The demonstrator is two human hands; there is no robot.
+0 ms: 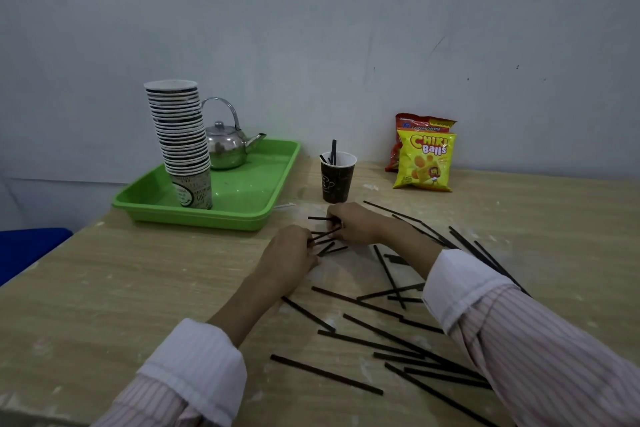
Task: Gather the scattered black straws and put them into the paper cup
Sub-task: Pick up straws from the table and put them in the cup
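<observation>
A dark paper cup (pixel 336 180) stands upright on the wooden table (pixel 104 288), with a few black straws sticking out of its mouth. Just in front of it my right hand (pixel 353 224) curls its fingers round several black straws (pixel 325 237) lying on the table. My left hand (pixel 292 251) meets it from the left and pinches the ends of the same bunch. Many more black straws (pixel 363 343) lie scattered over the table near me and to the right, some hidden under my right sleeve.
A green tray (pixel 249 204) at the back left carries a tall stack of paper cups (pixel 180 135) and a steel kettle (pixel 227 146). Two snack bags (pixel 424 159) lean on the wall at the back right. The table's left edge runs diagonally.
</observation>
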